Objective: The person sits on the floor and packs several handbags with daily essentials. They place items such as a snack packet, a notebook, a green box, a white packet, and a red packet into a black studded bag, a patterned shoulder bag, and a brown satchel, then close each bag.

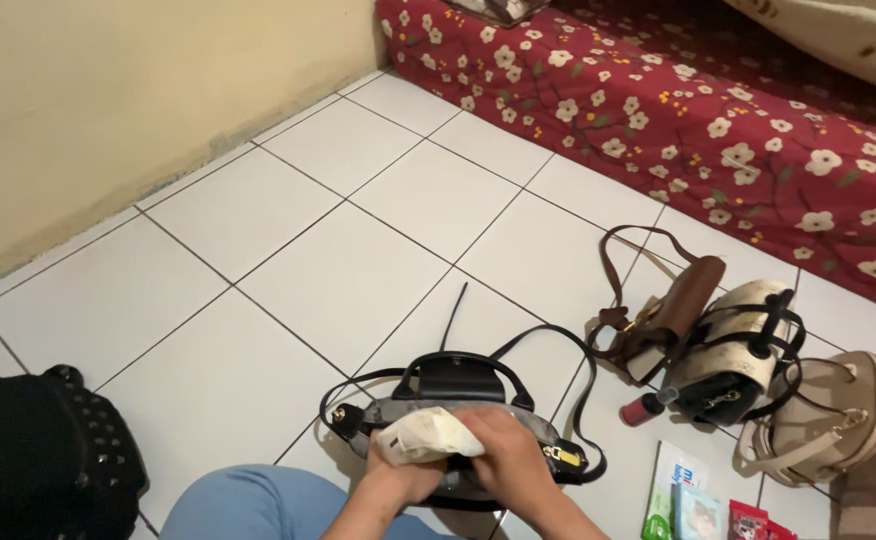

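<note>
A small grey handbag (428,385) with black handles and a long black strap lies on the white tiled floor in front of me. Both hands rest on top of it. My left hand (398,478) grips a crumpled white cloth or wipe (426,436) and presses it against the bag. My right hand (506,452) lies beside the cloth on the bag's upper edge, its fingers curled over the bag. My knee in blue jeans (258,505) is just below the bag.
To the right lie a brown bag (673,310), a cream and black bag (733,350), a beige bag (828,425), a small red bottle (643,408) and several packets (688,500). A black studded bag (43,455) sits at the left. A red floral mattress (718,120) borders the far side.
</note>
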